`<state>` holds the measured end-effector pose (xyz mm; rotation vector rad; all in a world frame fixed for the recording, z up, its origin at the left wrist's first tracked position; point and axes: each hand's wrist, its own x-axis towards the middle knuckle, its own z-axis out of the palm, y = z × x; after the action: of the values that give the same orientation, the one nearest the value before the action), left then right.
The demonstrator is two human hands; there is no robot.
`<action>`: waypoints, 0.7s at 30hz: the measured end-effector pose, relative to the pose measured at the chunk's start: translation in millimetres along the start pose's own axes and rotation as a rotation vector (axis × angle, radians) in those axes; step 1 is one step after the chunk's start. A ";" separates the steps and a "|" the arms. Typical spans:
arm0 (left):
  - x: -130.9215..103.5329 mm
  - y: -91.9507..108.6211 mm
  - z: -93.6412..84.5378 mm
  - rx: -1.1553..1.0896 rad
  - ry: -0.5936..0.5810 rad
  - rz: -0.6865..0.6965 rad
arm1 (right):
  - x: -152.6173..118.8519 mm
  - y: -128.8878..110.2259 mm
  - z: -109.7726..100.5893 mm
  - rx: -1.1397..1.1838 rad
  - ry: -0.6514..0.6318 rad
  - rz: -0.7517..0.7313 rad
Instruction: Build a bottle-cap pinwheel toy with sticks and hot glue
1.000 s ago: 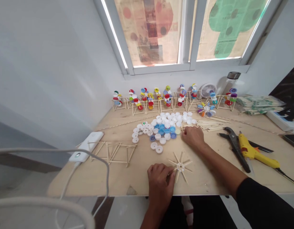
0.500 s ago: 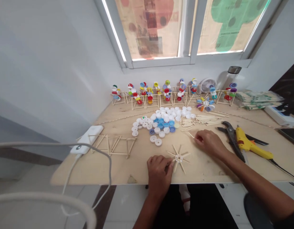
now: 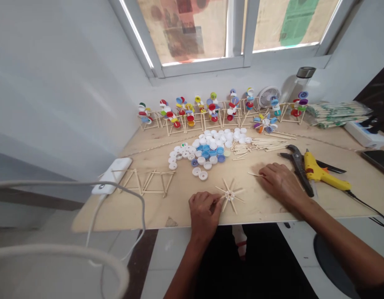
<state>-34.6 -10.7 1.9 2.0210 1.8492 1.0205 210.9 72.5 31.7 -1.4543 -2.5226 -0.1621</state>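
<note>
My left hand [image 3: 205, 211] is closed, its thumb and fingers pinching one spoke of a star-shaped stick wheel [image 3: 230, 195]. The wheel lies close to the table's front edge, with thin wooden sticks fanning out around a whitish hub. To the right, my right hand [image 3: 279, 181] pinches one end of a short wooden stick [image 3: 254, 174], whose free end points left over the tabletop. Between and beyond the hands lie white and blue bottle caps [image 3: 207, 154]. A pile of loose wooden sticks [image 3: 266, 145] is behind my right hand.
Black-handled pliers [image 3: 299, 168] and a yellow glue gun [image 3: 322, 172] lie at right. Stick frames with coloured caps [image 3: 212, 113] line the wall beside a small fan [image 3: 269, 97] and a bottle [image 3: 302, 85]. At left, a bare stick frame [image 3: 145, 182] adjoins a white power strip [image 3: 112, 176] with a looping cable.
The camera view has tilted down slightly, so everything sits higher in the picture. My right hand has shifted a little right with its stick. My left hand keeps its hold on the wheel.
</note>
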 end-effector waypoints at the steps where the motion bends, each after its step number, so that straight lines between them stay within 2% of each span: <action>1: -0.1 0.5 -0.8 -0.017 0.003 -0.007 | -4.4 -2.0 1.2 0.040 0.029 0.006; 6: 3.2 -3.2 -7.4 -0.142 0.082 -0.045 | -27.9 -14.4 10.1 0.327 0.100 0.037; 9: 12.4 -12.6 -12.5 -0.108 0.145 -0.041 | -37.5 -23.2 15.3 0.586 0.078 0.166; 12: 26.3 -23.6 -16.4 0.027 0.147 -0.017 | -42.3 -29.9 19.5 0.770 0.084 0.300; 18: 49.5 -35.3 -18.9 0.308 0.150 -0.014 | -43.8 -33.5 20.3 0.836 0.158 0.350; 21: 54.9 -37.9 -19.8 0.374 0.101 0.000 | -43.6 -32.8 19.8 0.842 0.148 0.340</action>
<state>-78.4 42.2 12.9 2.2012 2.2332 0.8396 200.9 23.6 2.2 -1.3721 -1.8028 0.7249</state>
